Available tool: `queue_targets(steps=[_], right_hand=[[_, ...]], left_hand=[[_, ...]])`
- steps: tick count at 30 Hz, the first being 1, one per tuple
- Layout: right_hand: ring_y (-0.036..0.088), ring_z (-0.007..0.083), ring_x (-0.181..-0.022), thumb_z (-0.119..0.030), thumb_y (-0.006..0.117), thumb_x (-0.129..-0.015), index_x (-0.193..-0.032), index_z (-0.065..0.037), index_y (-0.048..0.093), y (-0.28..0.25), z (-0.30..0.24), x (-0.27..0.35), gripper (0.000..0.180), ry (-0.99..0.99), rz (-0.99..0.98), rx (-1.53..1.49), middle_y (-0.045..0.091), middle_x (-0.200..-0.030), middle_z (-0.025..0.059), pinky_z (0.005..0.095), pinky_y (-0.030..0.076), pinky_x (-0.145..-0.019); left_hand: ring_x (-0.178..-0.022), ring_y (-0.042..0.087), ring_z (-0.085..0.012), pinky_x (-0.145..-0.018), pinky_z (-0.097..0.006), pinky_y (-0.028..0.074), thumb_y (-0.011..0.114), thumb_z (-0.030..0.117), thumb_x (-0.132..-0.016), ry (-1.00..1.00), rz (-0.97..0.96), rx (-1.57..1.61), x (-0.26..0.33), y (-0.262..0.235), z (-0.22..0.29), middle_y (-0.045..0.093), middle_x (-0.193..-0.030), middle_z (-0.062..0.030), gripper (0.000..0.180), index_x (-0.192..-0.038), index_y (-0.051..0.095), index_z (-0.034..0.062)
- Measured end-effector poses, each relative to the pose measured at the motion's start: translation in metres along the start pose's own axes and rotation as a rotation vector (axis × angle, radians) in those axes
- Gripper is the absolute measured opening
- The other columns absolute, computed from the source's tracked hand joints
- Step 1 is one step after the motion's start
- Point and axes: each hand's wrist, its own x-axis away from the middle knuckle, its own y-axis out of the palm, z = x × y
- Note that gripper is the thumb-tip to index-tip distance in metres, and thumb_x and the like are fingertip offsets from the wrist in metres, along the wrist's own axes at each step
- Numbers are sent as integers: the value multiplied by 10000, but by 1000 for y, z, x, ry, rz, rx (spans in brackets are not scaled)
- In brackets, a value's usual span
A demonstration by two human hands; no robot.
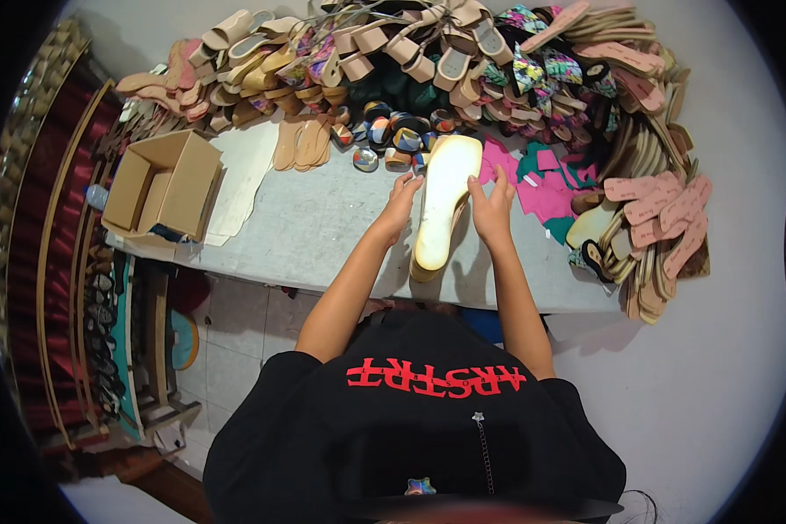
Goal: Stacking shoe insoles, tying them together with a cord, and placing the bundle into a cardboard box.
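- Nearest is the black shirt [419, 428], by the near edge of the table [306, 227].
- Beyond it, the left hand [399, 207] and the right hand [492, 207] grasp a pale shoe [444, 196] from opposite sides, probably for keeping it steady. Its sole faces upward, the heel end near and the toe end far; whether it touches the table, I cannot tell.
- To the left, grey table top gives the hands room, as far as the paper [246, 175] and the open box [189, 188].
- To the right, pink cloth [546, 199] and a heap of insoles [672, 214] make the room narrower.
- At the far side, piled shoes [410, 44] close the space, perhaps stacked there for easy reach.
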Motion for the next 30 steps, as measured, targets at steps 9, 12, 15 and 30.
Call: queue_targets(steps=[9,12,15,30], right_hand=[[230,382,-1162,-333,621,-714,-1292,-36,299,0,-95,44,725,-308,-67,229,242,-1268,217,502,149,-973],[213,379,-1174,-334,618,-713,-1288,-42,308,3,-101,75,715,-414,-146,298,240,-1269,216,502,123,-978],[212,373,-1172,-345,614,-711,-1273,-46,334,0,-112,95,695,-505,-206,314,245,-1261,212,504,106,-977],[187,400,-1218,-398,603,-720,-1196,-27,433,101,-243,167,627,-415,-288,454,289,-1255,203,628,40,-948]], left_hand=[[-1237,263,-317,-954,-475,236,401,593,-781,50,62,163,59,-34,-7,317,-1333,-115,681,-1315,276,190],[-1237,265,-307,-968,-467,229,400,576,-796,38,53,208,80,-33,-34,354,-1308,-107,638,-1291,318,182],[-1228,268,-304,-966,-462,236,408,572,-796,-18,79,258,97,-36,-50,361,-1295,-104,638,-1282,329,166],[-1096,441,-216,-910,-404,315,454,444,-837,1,-104,49,97,-215,0,485,-1180,-58,491,-1227,404,150]])
